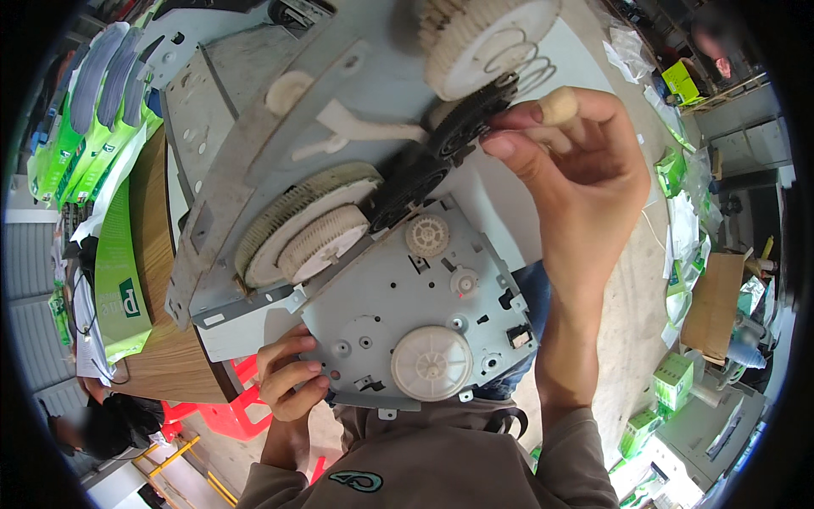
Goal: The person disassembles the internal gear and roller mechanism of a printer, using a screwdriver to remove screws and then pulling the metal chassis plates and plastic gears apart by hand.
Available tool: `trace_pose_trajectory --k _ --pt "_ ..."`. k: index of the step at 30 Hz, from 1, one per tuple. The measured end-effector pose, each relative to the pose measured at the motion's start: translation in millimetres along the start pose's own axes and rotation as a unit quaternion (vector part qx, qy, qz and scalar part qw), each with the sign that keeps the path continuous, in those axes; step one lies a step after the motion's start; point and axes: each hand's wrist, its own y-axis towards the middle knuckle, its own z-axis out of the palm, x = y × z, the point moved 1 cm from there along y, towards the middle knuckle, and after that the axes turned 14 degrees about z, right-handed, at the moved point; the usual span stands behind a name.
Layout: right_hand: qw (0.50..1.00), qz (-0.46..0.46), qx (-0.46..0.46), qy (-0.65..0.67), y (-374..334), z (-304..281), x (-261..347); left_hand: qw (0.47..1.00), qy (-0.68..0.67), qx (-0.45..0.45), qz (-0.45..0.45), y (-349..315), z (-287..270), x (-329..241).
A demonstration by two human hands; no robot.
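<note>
Plate: grey metal gear plate fills mid-frame; we reckon it's stiff, fairly heavy, sharp-edged, so best held by the rim.
Left hand: left hand is curled round the lower-left edge of it.
Right hand: right hand, upper right, is pinching the black gear; light plastic, teeth look fragile to us.
Hidden: the plate's underside, and the big white gear is cut off at the top.

1. My left hand is bare: no glove, ring or watch.
2. My right hand is bare too, nails trimmed short.
3. Just below the grey gear plate, I wear a brownish-grey long-sleeved top.
4. On its chest, under that plate, sits a small teal oval emblem.
5. The sleeves stop at my wrists.
</note>
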Motion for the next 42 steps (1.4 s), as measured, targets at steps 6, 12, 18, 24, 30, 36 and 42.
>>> trace_pose_trajectory --k 6,12,18,24,30,36,42 --pt "0.997 -0.043 -0.004 -0.066 -2 5 4 1.000 0.002 -0.011 0.001 -2 -1 0" --pt "0.995 -0.061 0.000 -0.080 -9 -5 8 1.000 -0.017 -0.006 -0.004 0 1 1" --pt "0.932 -0.092 -0.275 -0.219 -65 -111 16 1.000 -0.001 -0.022 0.003 4 4 2" --pt "0.688 0.134 -0.251 -0.667 -179 -268 -29 1.000 -0.004 -0.014 0.003 9 5 0" --pt "0.705 0.302 -0.335 -0.547 -198 -277 -31 1.000 -0.003 -0.015 -0.003 8 3 1" --pt "0.611 -0.048 -0.232 -0.755 -140 -193 -18 1.000 0.007 -0.020 -0.014 15 6 -3" --pt "0.868 0.059 -0.222 -0.440 -142 -149 -6 0.996 0.007 -0.064 -0.065 20 8 -12"
